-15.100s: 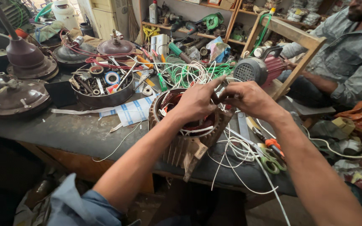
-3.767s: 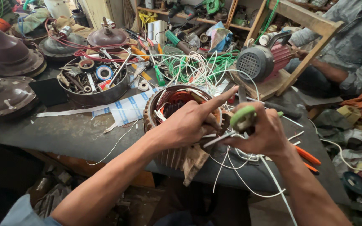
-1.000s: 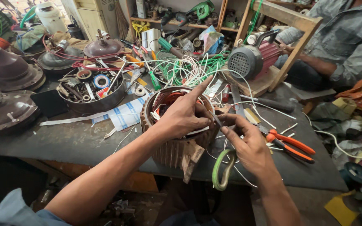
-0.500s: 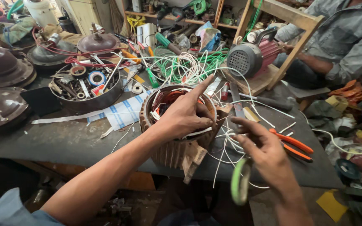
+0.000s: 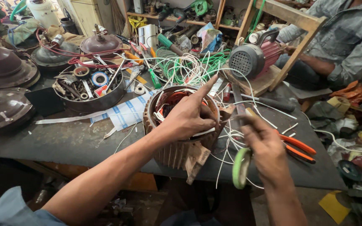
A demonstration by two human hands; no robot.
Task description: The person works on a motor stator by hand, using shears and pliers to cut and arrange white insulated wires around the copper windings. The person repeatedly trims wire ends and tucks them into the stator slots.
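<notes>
1. Two hands work one motor stator (image 5: 177, 144), a ribbed round housing that stands on end near the front edge of the dark workbench (image 5: 63, 142), its open bore facing up.
2. The left hand (image 5: 187, 117) lies over the stator's rim, fingers curled down on it and the forefinger stretched out straight; this looks like bracing, so the housing does not turn or tip.
3. The right hand (image 5: 262, 144) sits just right of the stator, fingers closed around a green tape roll (image 5: 240, 168) that hangs below the palm; its motion blur hides the exact grip.
4. White wires (image 5: 227, 142) trail from the bore across the bench toward that hand.
5. Open room is scant: orange pliers (image 5: 298, 146) lie close on the right, a tray of parts (image 5: 91, 90) sits to the left, and the bench edge runs just below the stator.
</notes>
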